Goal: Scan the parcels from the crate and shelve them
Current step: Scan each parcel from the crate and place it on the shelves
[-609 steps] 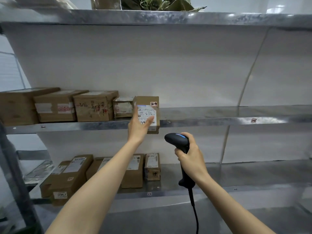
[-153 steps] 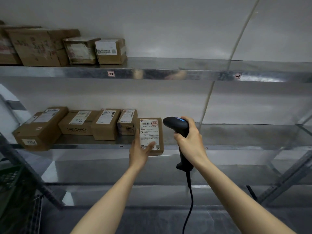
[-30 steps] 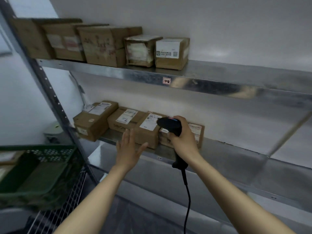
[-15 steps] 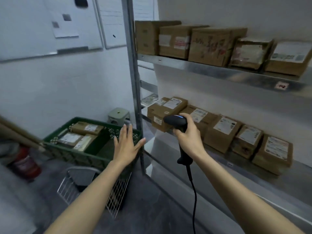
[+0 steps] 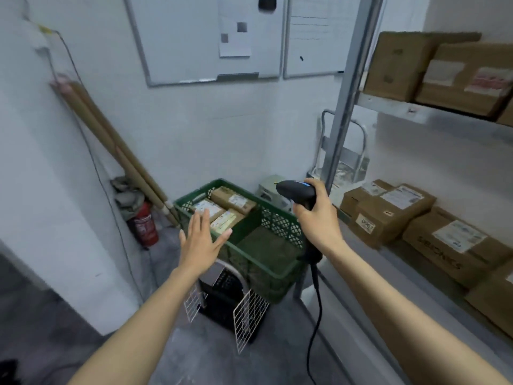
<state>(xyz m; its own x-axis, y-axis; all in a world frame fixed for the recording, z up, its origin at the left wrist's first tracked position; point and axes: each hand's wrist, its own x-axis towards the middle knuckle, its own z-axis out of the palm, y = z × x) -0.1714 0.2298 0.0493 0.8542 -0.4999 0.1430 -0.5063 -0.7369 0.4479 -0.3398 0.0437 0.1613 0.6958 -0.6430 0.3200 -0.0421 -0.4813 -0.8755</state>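
**Head view, looking down into the corner between a white wall and the grey metal shelving (image 5: 350,87).** The green plastic lattice crate (image 5: 268,277) stood on a black wire-sided stand (image 5: 222,301), just beside the shelving's upright. Three labelled brown cardboard parcels (image 5: 233,200) lay packed together in the crate's far-left part. Its near-right part showed only bare green floor. The frame was blurred, so it could not be told whether further parcels lay beneath those three.

On the shelving, larger brown cartons (image 5: 444,70) occupied the upper shelf, and a row of labelled brown boxes (image 5: 388,211) ran along the lower shelf. Some of these had presumably been shelved as part of this task.

The left hand (image 5: 204,241) hovered above the crate's near-left rim with fingers straight and spread. It held nothing and touched no parcel. The right hand (image 5: 319,220) was wrapped around the grip of the black corded handheld barcode scanner (image 5: 295,191), whose head pointed towards the crate. The scanner's cable hung down past the crate's corner.

Judged status: the task was well under way but unfinished. At least three parcels were left to be lifted out, scanned and placed on a shelf. The next cycle appeared to be at its reaching stage, with no parcel in hand.
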